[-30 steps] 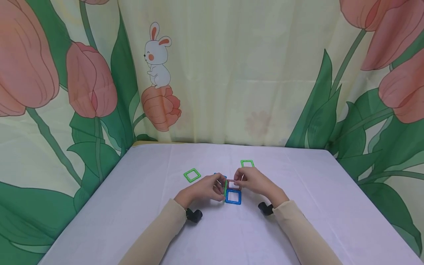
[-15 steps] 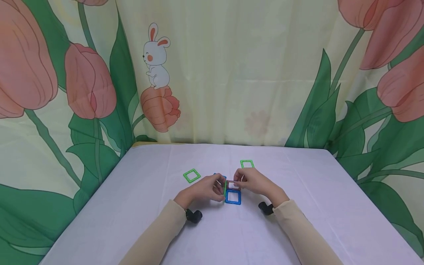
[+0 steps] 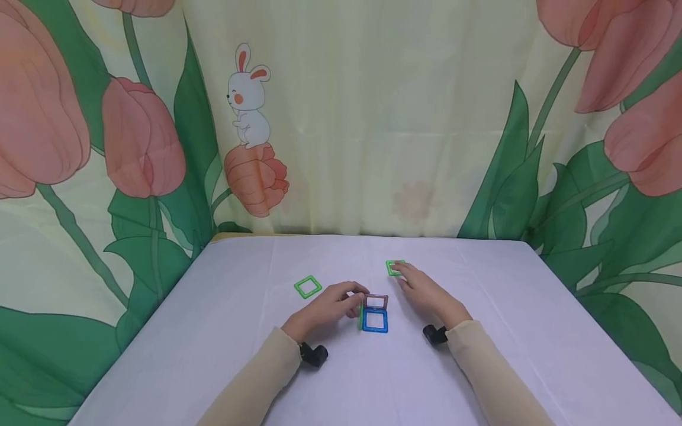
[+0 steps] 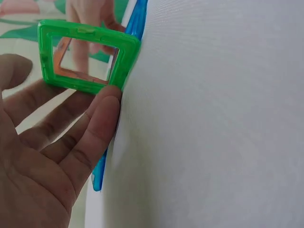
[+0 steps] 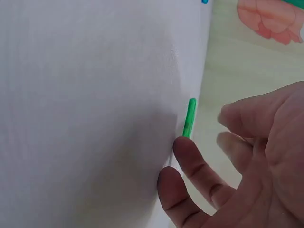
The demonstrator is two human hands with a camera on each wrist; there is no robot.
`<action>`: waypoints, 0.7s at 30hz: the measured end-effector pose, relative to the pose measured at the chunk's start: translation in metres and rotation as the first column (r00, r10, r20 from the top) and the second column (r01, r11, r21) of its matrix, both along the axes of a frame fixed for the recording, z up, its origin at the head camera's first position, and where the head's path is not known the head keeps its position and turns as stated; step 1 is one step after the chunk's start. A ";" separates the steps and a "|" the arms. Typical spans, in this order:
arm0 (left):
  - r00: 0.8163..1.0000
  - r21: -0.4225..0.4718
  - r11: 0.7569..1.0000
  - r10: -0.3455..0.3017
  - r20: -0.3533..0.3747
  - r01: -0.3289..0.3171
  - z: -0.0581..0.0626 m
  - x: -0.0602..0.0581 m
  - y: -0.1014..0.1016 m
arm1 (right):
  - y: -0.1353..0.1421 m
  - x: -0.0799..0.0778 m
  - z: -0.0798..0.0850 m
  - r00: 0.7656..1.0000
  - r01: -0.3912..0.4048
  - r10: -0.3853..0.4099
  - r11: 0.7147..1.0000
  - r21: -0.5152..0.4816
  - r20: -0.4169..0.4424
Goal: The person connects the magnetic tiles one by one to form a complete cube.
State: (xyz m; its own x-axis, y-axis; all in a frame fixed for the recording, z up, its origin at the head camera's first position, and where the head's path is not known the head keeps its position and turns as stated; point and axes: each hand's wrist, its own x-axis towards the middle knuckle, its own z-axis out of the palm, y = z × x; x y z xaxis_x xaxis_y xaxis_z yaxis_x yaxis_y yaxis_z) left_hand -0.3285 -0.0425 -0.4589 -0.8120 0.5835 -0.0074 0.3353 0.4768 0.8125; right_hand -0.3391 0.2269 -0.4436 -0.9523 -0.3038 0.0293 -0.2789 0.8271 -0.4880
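My left hand (image 3: 335, 303) is beside a small group of square magnetic tiles, its fingers touching the lower edge of an upright green tile (image 4: 128, 61). A blue tile (image 3: 375, 330) lies flat to the right of that green one. At its far edge a reddish tile (image 3: 376, 295) stands up, and it also shows through the green frame in the left wrist view. My right hand (image 3: 428, 293) reaches over another green tile (image 3: 389, 269) farther back, fingers loosely spread. In the right wrist view, fingertips are right at the near end of this green tile (image 5: 189, 118).
A loose green tile (image 3: 299, 292) lies flat to the left, beyond my left hand. Past the left fingers, part of another blue tile (image 4: 98, 175) shows in the left wrist view. A floral curtain (image 3: 346, 118) hangs behind the white-covered table (image 3: 240, 284).
My right hand has let go of the reddish tile and moved away to the far green tile. The left hand has stayed by the upright green tile. The head view has tilted slightly.
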 end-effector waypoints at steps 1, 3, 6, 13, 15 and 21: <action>1.000 0.001 1.000 0.009 0.002 -0.009 -0.001 0.000 0.000 | 0.001 -0.002 -0.002 1.000 0.010 -0.011 1.000 0.016 0.025; 1.000 0.004 1.000 0.026 0.008 -0.027 -0.001 -0.001 -0.001 | 0.004 -0.005 -0.005 0.997 0.028 -0.031 0.999 0.046 0.070; 0.999 -0.007 0.999 0.053 0.010 -0.053 -0.001 0.000 0.001 | 0.006 -0.005 -0.007 0.992 0.044 -0.052 0.997 0.065 0.114; 0.988 -0.075 0.985 0.156 -0.009 -0.156 0.006 0.007 0.010 | 0.011 -0.002 -0.003 0.991 0.086 -0.095 0.992 0.094 0.095; 0.984 -0.084 0.981 0.176 -0.001 -0.175 0.010 0.009 0.011 | 0.012 -0.002 -0.001 0.989 0.101 -0.109 0.991 0.088 0.102; 0.985 -0.086 0.983 0.166 0.044 -0.162 0.016 0.008 0.007 | 0.013 -0.003 0.002 0.995 0.050 -0.057 0.996 0.079 0.087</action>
